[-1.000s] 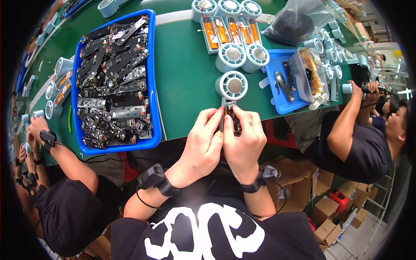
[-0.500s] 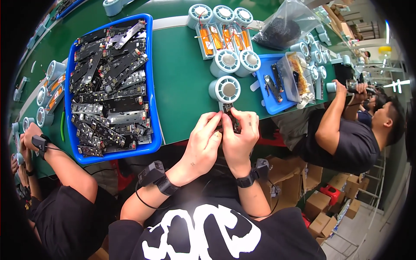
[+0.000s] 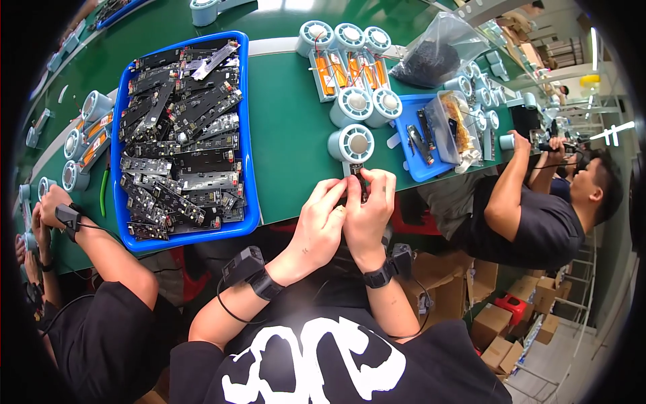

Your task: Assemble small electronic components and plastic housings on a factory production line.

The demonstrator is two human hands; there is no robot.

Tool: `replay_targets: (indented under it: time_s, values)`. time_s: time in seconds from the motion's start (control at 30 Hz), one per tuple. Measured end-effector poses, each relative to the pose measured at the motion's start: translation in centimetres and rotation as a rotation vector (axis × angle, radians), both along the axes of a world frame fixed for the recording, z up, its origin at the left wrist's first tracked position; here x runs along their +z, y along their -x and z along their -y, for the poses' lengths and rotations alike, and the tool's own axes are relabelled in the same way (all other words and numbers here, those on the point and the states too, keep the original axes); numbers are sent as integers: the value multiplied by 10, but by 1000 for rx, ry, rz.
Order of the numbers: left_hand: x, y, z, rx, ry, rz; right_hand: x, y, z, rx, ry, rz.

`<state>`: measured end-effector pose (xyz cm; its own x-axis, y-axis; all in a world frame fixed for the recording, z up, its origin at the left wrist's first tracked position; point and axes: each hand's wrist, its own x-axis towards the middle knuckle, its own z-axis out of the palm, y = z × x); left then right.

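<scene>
- Both hands, left and right, remain pressed together as a second ago, pinching a small dark part at the desk edge; work appears unfinished.
- The round fan unit sits just beyond the part.
- The blue tray, left of the fan unit, holds dark circuit boards.
- The small blue tray, right of it, holds tools.

Plastic bag: clear, bulging with small dark parts, lay at the far edge of the green bench, behind the small blue tray.
Clear tub: see-through rectangular container, sat in the small blue tray, orange-brown contents.
Cardboard boxes: brown, stacked on the floor at lower right, beside a red crate.
Labels, signs, screens: none made out.
</scene>
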<state>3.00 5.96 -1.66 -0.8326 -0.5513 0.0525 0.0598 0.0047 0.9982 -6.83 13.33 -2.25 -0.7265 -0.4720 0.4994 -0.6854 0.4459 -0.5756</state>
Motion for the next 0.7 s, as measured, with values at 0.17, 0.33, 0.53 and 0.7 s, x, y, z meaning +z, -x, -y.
replay_targets:
  time_s: [0.17, 0.33, 0.53, 0.7]
  values:
    - [-2, -1, 3, 6, -142, -12, 11, 0, 3, -2, 74, 489]
    - [4, -12, 1, 24, -66, -55, 3, 3, -3, 117, -155, 22]
    - [36, -32, -5, 129, -317, -266, 50, -3, 12, 325, 13, 383]
    - [24, -28, 16, 135, 34, -138, 130, 65, 96, 586, -194, 9]
